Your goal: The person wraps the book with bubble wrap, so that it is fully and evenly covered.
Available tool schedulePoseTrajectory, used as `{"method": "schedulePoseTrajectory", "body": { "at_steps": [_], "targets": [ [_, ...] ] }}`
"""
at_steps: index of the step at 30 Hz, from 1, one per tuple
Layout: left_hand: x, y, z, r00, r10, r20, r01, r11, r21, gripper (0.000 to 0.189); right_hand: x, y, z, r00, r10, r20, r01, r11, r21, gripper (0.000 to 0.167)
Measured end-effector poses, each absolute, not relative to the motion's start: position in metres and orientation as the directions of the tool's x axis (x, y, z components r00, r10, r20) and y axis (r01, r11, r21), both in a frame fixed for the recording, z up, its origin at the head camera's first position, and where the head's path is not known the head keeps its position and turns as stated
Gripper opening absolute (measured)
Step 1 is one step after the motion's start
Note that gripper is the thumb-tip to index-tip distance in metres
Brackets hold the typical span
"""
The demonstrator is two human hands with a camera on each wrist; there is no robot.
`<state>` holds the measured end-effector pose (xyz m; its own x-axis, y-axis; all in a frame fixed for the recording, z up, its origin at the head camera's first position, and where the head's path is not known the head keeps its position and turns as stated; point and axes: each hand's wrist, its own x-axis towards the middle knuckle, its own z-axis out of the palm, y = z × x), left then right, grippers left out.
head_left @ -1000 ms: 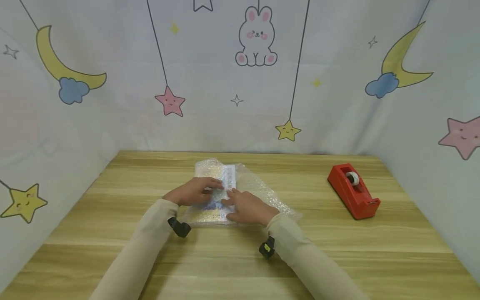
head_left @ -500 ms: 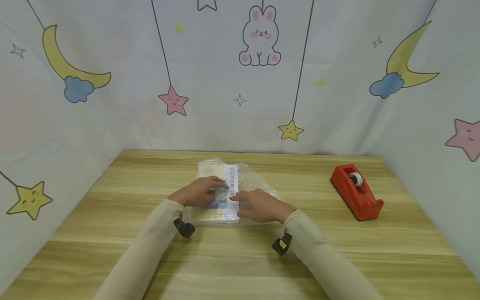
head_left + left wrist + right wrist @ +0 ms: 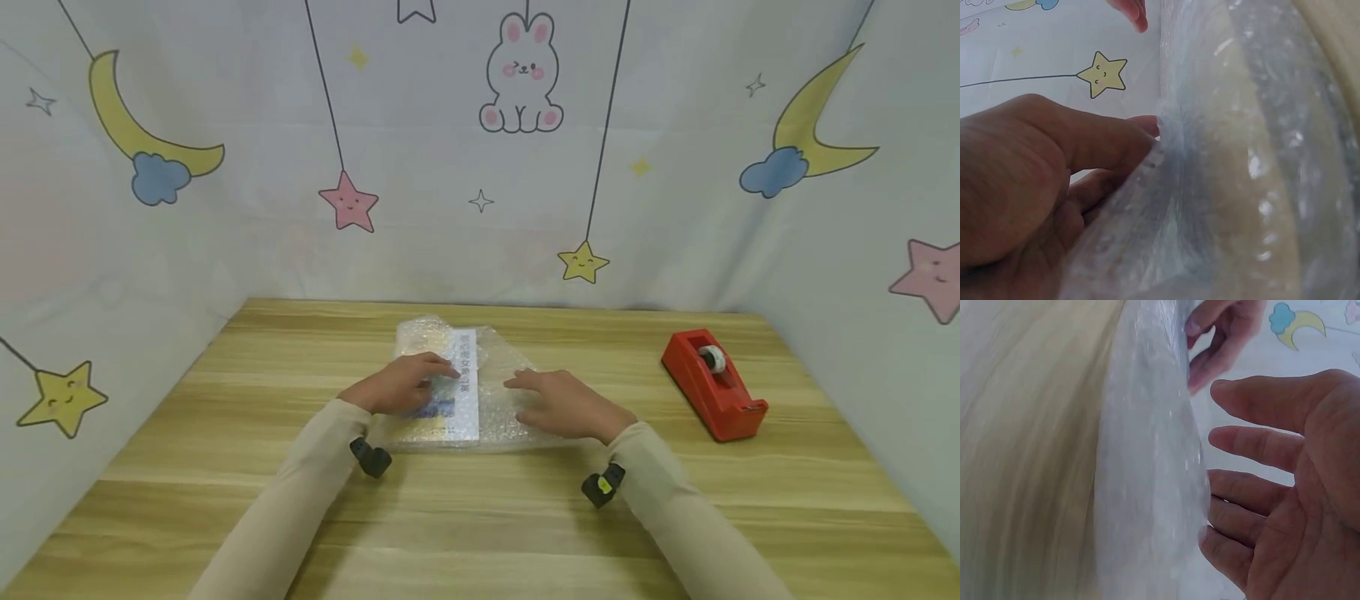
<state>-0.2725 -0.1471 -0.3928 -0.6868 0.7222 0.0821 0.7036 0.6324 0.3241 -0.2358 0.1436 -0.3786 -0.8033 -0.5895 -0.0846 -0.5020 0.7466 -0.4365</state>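
A flat book (image 3: 467, 421) with a white strip of printed characters lies under clear bubble wrap (image 3: 502, 412) on the table. My left hand (image 3: 397, 385) rests on the wrap over the book's left part, its index finger reaching toward the white strip. In the left wrist view the thumb and fingers lie against the edge of a raised fold of wrap. My right hand (image 3: 573, 406) is spread over the loose wrap to the right of the book. Seen from the right wrist, its fingers (image 3: 1254, 447) are extended and apart, the tips right at the wrap's surface.
A red tape dispenser (image 3: 693, 385) with a small white roll (image 3: 715, 359) stands on the wooden table (image 3: 480, 525), to the right of the wrap. Behind the table hangs a white curtain (image 3: 420, 258) printed with stars, moons and a rabbit.
My right hand has slid rightward from the book onto the loose wrap, uncovering the white strip. My left hand has stayed on the book's left part. The head view has shifted slightly.
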Motion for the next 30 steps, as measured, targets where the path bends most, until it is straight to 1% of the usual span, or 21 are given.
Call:
{"method": "schedulePoseTrajectory", "body": {
  "at_steps": [5, 11, 19, 26, 30],
  "targets": [
    [-0.270, -0.148, -0.393, -0.708, 0.704, 0.059, 0.677, 0.652, 0.341, 0.046, -0.236, 0.169, -0.382, -0.839, -0.539, -0.080, -0.457, 0.776, -0.435, 0.050],
    [-0.271, -0.150, -0.392, -0.714, 0.700, 0.032, 0.664, 0.661, 0.351, 0.048, -0.235, 0.190, -0.383, -0.846, -0.529, -0.064, -0.443, 0.766, -0.466, 0.048],
    [-0.273, -0.149, -0.394, -0.711, 0.702, 0.033, 0.663, 0.654, 0.364, 0.048, -0.231, 0.210, -0.389, -0.854, -0.514, -0.083, -0.389, 0.736, -0.553, 0.043],
    [-0.272, -0.150, -0.394, -0.713, 0.700, 0.043, 0.661, 0.650, 0.375, 0.048, -0.226, 0.221, -0.393, -0.845, -0.532, -0.051, -0.395, 0.687, -0.610, 0.039],
    [-0.273, -0.149, -0.394, -0.715, 0.698, 0.034, 0.652, 0.648, 0.393, 0.047, -0.224, 0.223, -0.397, -0.846, -0.527, -0.076, -0.341, 0.646, -0.683, 0.039]
  ]
}}
